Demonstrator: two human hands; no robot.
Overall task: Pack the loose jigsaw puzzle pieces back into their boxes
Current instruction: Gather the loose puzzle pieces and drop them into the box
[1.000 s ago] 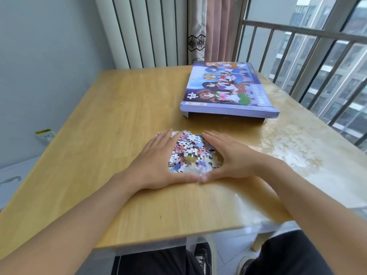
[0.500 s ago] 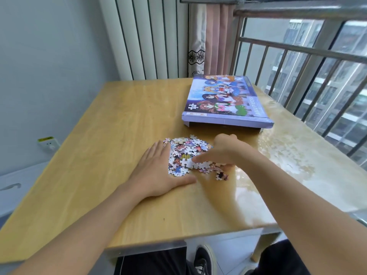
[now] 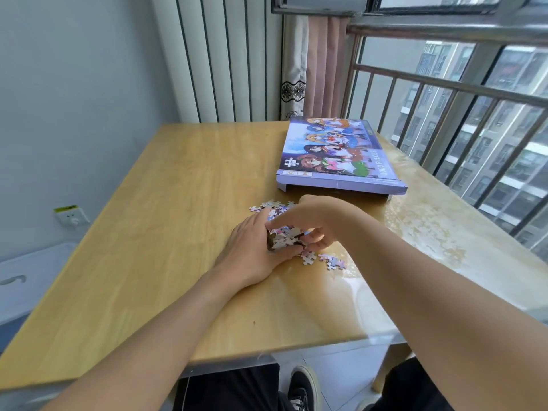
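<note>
Both hands close on one clump of puzzle pieces [image 3: 286,239] at the middle of the desk [image 3: 166,209]. From the left, the left hand [image 3: 255,247] lies low on the wood, its grip cupped against the clump with the thumb under it. From the right, the right hand [image 3: 311,221] arches over the top, its fingers [image 3: 318,237] curled down around the pieces, wrist raised clear of the desk. Between the two palms the clump stands bunched up. A few loose pieces [image 3: 329,260] lie flat just right of the hands, and several more [image 3: 271,204] just behind them. Farther back on the right, well apart from the pile, sits the puzzle box [image 3: 338,155]; its illustrated lid is on, so what it contains cannot be seen. Its near edge overhangs a darker base.
</note>
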